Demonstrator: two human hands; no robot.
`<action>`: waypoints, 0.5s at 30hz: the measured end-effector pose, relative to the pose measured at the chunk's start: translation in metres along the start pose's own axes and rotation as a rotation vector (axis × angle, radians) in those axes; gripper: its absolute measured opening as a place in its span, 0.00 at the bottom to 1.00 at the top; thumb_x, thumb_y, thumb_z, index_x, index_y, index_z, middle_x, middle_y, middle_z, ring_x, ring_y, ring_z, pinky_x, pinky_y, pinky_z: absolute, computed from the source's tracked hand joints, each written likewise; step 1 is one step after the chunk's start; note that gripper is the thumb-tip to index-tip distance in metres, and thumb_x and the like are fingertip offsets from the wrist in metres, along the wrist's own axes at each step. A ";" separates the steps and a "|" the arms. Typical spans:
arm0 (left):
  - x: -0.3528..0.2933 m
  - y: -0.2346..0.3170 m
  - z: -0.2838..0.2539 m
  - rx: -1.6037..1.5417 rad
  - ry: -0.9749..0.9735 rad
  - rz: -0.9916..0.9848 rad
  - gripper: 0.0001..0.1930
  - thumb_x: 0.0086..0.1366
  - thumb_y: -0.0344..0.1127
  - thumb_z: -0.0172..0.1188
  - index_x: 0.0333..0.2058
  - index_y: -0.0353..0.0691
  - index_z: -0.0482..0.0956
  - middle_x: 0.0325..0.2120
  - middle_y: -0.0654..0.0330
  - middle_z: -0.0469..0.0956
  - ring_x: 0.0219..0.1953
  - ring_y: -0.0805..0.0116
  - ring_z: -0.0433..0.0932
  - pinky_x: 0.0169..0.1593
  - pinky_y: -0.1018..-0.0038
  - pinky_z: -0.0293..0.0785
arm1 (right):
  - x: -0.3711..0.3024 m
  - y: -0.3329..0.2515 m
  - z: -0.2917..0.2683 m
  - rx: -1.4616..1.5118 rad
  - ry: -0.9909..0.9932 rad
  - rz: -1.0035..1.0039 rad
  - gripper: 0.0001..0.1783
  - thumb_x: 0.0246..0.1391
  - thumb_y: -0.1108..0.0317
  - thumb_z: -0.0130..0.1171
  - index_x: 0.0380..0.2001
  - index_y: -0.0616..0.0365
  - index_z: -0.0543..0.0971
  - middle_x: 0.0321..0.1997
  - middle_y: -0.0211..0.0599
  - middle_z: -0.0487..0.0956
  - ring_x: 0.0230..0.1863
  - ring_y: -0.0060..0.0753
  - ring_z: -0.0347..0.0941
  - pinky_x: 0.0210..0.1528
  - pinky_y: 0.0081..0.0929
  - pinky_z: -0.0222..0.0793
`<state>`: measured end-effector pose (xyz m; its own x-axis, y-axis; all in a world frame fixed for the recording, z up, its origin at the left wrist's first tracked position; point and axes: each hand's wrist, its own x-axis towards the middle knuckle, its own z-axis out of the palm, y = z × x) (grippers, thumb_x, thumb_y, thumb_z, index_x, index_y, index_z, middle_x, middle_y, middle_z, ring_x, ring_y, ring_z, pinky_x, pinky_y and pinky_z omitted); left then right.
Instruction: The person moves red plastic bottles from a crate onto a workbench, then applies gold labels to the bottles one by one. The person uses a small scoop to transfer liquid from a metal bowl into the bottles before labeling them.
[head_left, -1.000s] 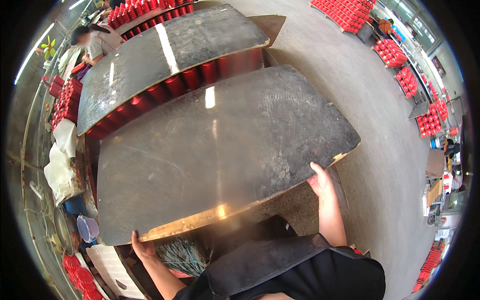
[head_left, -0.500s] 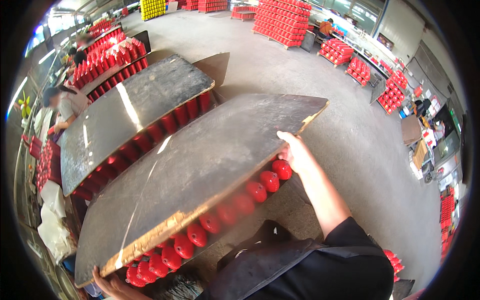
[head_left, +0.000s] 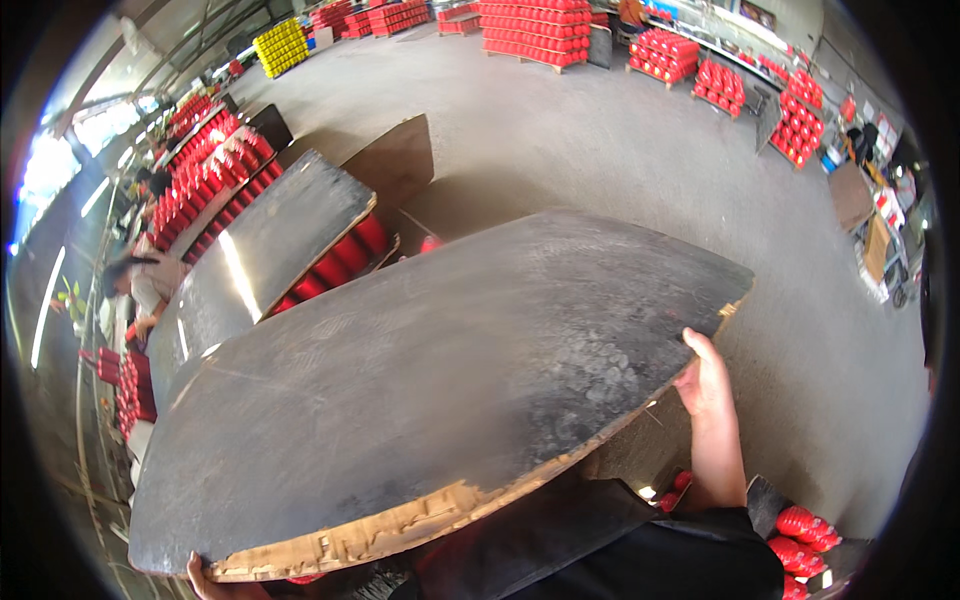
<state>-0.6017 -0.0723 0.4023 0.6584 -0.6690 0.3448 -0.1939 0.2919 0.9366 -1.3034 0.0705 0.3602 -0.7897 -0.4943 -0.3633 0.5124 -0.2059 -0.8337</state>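
A large dark board with a splintered, pale wooden near edge spans the middle of the view, lifted and held flat in both hands. My right hand grips its right edge, thumb on top and fingers underneath. At the near left corner my left hand clasps the edge, its thumb over the top and most of the fingers hidden. Only a sliver of a red rounded piece shows below the near edge; the rest of what lies under the board is hidden.
A second dark board rests on red cylindrical pieces just beyond. Behind it leans a brown panel. At the left sits a co-worker. Red ribbed pieces are stacked low on my right, and further red stacks stand across the floor.
The board has risen toward me and shifted right, covering the row of red rounded pieces below it. Both hands keep hold of it. My view has turned somewhat.
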 end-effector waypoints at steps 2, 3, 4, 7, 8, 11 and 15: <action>-0.023 0.020 0.052 0.138 -0.067 0.255 0.24 0.57 0.32 0.72 0.49 0.25 0.76 0.38 0.44 0.75 0.37 0.53 0.78 0.43 0.59 0.81 | 0.019 -0.017 -0.051 0.049 0.099 0.013 0.18 0.54 0.56 0.70 0.40 0.58 0.80 0.27 0.32 0.83 0.22 0.27 0.79 0.18 0.25 0.72; -0.036 0.039 0.080 -0.073 -0.177 -0.006 0.25 0.58 0.34 0.69 0.52 0.28 0.74 0.42 0.46 0.76 0.42 0.52 0.78 0.47 0.57 0.80 | 0.025 -0.030 -0.080 -0.009 0.197 0.055 0.21 0.54 0.55 0.70 0.42 0.59 0.79 0.27 0.34 0.83 0.22 0.28 0.79 0.17 0.24 0.72; -0.048 0.061 0.110 -0.264 -0.227 -0.285 0.26 0.59 0.35 0.66 0.55 0.31 0.72 0.46 0.48 0.77 0.47 0.51 0.77 0.51 0.55 0.78 | 0.031 -0.040 -0.105 0.043 0.175 0.012 0.22 0.54 0.54 0.71 0.43 0.60 0.79 0.27 0.35 0.83 0.21 0.28 0.79 0.17 0.24 0.71; -0.099 0.096 0.219 -0.431 -0.469 -0.570 0.27 0.60 0.36 0.64 0.57 0.34 0.71 0.51 0.51 0.77 0.51 0.52 0.77 0.53 0.54 0.76 | 0.043 -0.064 -0.177 0.092 0.349 0.015 0.27 0.54 0.53 0.70 0.50 0.60 0.75 0.36 0.36 0.85 0.24 0.31 0.80 0.19 0.24 0.71; -0.115 0.103 0.255 -0.397 -0.482 -0.665 0.27 0.60 0.36 0.63 0.56 0.33 0.72 0.51 0.50 0.77 0.52 0.52 0.76 0.54 0.53 0.76 | 0.044 -0.067 -0.201 0.125 0.306 -0.031 0.27 0.55 0.54 0.69 0.51 0.58 0.75 0.40 0.34 0.84 0.29 0.30 0.81 0.24 0.25 0.73; -0.170 0.105 0.353 -0.343 -0.652 -0.755 0.22 0.60 0.32 0.64 0.52 0.32 0.74 0.47 0.50 0.79 0.50 0.53 0.78 0.55 0.53 0.76 | 0.036 -0.083 -0.275 0.138 0.490 -0.033 0.24 0.58 0.55 0.67 0.52 0.53 0.75 0.47 0.30 0.83 0.45 0.27 0.81 0.38 0.28 0.75; -0.252 0.065 0.475 -0.267 -0.952 -0.846 0.18 0.61 0.29 0.63 0.49 0.32 0.76 0.46 0.53 0.80 0.48 0.55 0.80 0.55 0.59 0.78 | 0.039 -0.084 -0.369 0.137 0.598 -0.017 0.21 0.56 0.53 0.67 0.49 0.47 0.76 0.43 0.29 0.83 0.43 0.27 0.79 0.37 0.26 0.70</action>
<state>-1.1256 -0.2099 0.4064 -0.2879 -0.8984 -0.3316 0.2475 -0.4043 0.8805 -1.5016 0.3801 0.2632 -0.8306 0.0612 -0.5535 0.5051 -0.3358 -0.7951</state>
